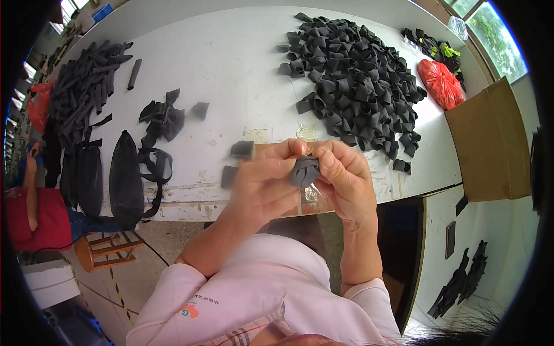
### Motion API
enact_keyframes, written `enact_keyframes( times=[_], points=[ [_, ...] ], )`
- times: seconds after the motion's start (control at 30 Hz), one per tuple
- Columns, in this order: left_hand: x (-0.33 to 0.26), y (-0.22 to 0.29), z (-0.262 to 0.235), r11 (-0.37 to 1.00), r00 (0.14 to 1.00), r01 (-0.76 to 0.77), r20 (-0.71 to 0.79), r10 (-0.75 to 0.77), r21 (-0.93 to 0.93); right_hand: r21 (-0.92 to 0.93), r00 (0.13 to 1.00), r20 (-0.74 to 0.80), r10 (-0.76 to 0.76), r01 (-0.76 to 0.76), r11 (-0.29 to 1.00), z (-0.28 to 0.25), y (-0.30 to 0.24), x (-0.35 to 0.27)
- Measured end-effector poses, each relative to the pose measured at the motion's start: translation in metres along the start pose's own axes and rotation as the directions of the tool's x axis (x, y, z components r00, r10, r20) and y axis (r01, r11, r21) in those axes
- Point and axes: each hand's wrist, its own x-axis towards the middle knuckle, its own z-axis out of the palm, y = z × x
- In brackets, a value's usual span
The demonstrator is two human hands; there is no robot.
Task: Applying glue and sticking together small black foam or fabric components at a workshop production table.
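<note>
Between my two hands, above the table's near edge, is a small dark grey fabric piece (304, 172), folded and bunched up. My left hand (268, 176) pinches it from the left, the thumb and fingers closed on its edge. From the right, my right hand (345, 176) grips its upper edge between thumb and fingers. Part of the piece is hidden behind my fingers. Just left of my left hand, a loose grey fabric piece (242, 149) lies on the table, with another grey piece (229, 176) nearer to me.
A large heap of short dark fabric loops (360, 81) covers the table's right half. Long dark rolled strips (86, 86) are piled at far left, near black bags (126, 176). A red plastic bag (441, 83) and a cardboard box (490, 141) stand right. A person in red (34, 213) sits at left.
</note>
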Motion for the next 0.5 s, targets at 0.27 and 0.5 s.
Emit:
enact_keyframes(
  times=[0.27,0.5],
  points=[
    [0.002,0.001,-0.016,0.785,0.918,0.007,-0.315,0.24,0.619,-0.172,0.995,0.093,0.022,-0.006,0.985,-0.033,0.035,0.018],
    [0.013,-0.004,0.0,-0.121,0.877,-0.224,0.254,0.408,0.967,-0.629,0.85,-0.017,-0.527,0.401,0.667,-0.018,0.031,-0.001]
  ],
)
